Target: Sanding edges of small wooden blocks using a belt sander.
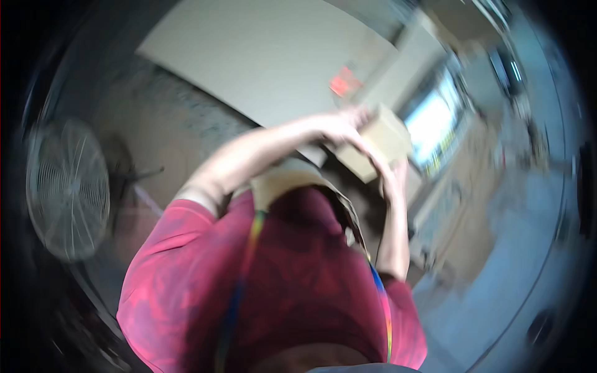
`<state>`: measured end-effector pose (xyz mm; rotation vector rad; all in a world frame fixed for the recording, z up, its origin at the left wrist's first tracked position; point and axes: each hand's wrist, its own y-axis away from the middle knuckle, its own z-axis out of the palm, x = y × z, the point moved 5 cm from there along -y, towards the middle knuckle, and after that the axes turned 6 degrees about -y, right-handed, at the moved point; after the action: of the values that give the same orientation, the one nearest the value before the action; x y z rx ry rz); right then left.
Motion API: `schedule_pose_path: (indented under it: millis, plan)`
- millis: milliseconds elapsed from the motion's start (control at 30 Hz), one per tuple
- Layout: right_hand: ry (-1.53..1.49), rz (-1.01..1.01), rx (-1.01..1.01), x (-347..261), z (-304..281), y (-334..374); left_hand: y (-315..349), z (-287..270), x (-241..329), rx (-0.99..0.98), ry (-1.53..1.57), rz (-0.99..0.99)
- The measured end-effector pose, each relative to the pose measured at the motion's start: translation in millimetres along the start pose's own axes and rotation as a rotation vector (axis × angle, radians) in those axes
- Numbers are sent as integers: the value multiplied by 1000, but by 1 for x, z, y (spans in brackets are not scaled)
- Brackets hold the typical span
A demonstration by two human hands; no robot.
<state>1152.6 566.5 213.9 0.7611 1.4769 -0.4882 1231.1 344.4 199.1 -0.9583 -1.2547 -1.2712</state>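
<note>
A small tan box (pixel 384 142), blurred by motion and apparently cardboard, is held between my two hands, right of the middle of the view. My left hand (pixel 349 133) reaches across from the left, its fingers around the box's near left side. On the opposite side, my right hand (pixel 394 177) grips the box near its lower right edge. The box's underside is hidden. Just beyond my left hand, a small orange-red object (pixel 344 81) lies on a large pale tabletop (pixel 261 56); its kind is too smeared to make out.
At the far left stands a round wire-caged fan (pixel 69 189). A long pale box-like panel (pixel 404 62) rises at the tabletop's right. Beyond it is a bright rectangular patch (pixel 432 121). Blurred shelving or equipment (pixel 507 74) stands at the upper right.
</note>
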Motion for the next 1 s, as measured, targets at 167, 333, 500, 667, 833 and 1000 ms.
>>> schedule_pose_path:
  millis: [167,333,500,667,833,1000]
  plan:
    - [124,-165,144,-20,-37,35,-29,53,38,-344,-226,181]
    - [208,-224,246,2,-32,36,-30,59,19,-364,-382,176]
    - [252,-305,207,49,-12,17,-21,37,-26,-196,-402,158]
    - [341,-232,222,77,-6,10,-12,40,-37,-204,-399,156]
    - [504,-432,212,86,4,3,-20,41,-38,-193,-675,304]
    - [495,-466,187,106,7,-2,-22,30,-67,-155,-869,256]
